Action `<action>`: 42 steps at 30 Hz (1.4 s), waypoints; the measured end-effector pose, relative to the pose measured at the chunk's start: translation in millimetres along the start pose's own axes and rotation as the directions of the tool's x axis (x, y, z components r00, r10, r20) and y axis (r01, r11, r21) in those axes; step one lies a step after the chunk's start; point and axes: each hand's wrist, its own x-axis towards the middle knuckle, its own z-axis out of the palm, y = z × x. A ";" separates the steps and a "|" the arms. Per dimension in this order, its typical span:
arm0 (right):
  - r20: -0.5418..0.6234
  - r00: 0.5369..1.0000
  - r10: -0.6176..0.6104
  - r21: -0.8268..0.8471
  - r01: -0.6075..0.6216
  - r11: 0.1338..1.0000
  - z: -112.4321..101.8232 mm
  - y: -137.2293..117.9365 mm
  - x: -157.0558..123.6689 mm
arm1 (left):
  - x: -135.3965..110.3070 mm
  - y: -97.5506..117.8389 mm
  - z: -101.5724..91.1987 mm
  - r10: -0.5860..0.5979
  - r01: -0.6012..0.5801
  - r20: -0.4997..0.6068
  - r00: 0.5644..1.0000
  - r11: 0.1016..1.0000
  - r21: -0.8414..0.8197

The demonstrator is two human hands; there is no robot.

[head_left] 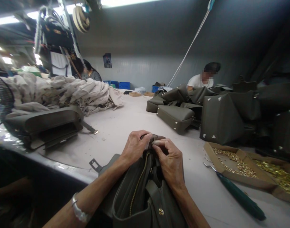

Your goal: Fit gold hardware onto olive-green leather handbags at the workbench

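A dark olive handbag (132, 180) with a gold zipper lies at the table's near edge, its top towards me. My left hand (136, 144) grips the bag's far end, the thumb and fingers pinched on its edge. Close beside it, my right hand (169, 158) pinches the same end near a small fitting, too small to make out. The two hands almost touch. A strap end with a rectangular cut-out (95, 165) sticks out left of the bag. A gold stud (161, 211) shows on the near side.
Cardboard trays (242, 180) of small gold hardware stand at right, beside a hooked tool with a green handle (242, 196). Olive bags (220, 117) are piled behind. Another bag (52, 123) and heaped pale cloth (64, 91) lie left. Two people sit across the table.
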 end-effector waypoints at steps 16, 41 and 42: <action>-0.094 0.995 0.028 -0.014 -0.029 0.999 1.8 1.2 -10.8 | -12.7 5.5 9.2 -0.013 0.011 -0.020 1.000 0.994 -0.110; -0.048 0.957 0.287 0.016 -0.287 0.958 -8.4 -5.1 -5.2 | -15.3 8.5 7.2 -0.053 0.053 0.020 0.998 0.998 -0.024; -0.045 0.956 0.291 0.017 -0.291 0.957 -8.9 -4.4 -5.2 | -15.3 8.7 7.3 -0.054 0.054 0.016 0.998 0.998 -0.021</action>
